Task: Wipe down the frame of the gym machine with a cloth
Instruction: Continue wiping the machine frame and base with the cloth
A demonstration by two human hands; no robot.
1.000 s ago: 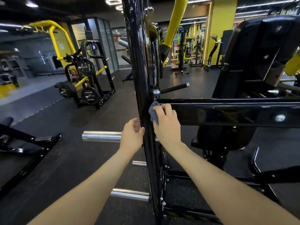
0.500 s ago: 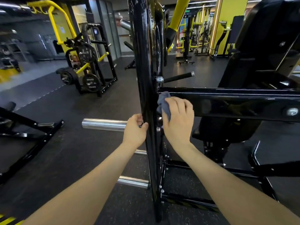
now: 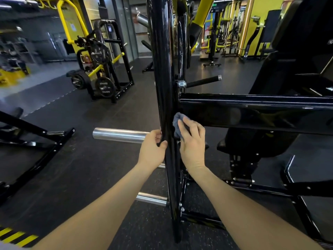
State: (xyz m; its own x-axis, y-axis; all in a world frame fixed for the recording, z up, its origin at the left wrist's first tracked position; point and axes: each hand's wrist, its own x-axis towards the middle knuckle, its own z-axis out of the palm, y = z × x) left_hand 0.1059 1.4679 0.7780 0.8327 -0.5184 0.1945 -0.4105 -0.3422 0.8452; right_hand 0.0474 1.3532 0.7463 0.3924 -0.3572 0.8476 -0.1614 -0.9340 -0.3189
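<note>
My right hand (image 3: 191,147) presses a crumpled blue-grey cloth (image 3: 177,123) against the glossy black upright post of the gym machine frame (image 3: 162,87), just under the black horizontal crossbar (image 3: 252,110); its fingers (image 3: 187,127) are curled over the cloth, gripping it. My left hand (image 3: 153,150) wraps its fingers round the post's left edge, beside a polished chrome weight peg (image 3: 119,135).

Glossy black metal frame (image 3: 163,87), soft grey cloth (image 3: 177,123), polished chrome peg (image 3: 120,135), speckled matt rubber floor (image 3: 100,159).
</note>
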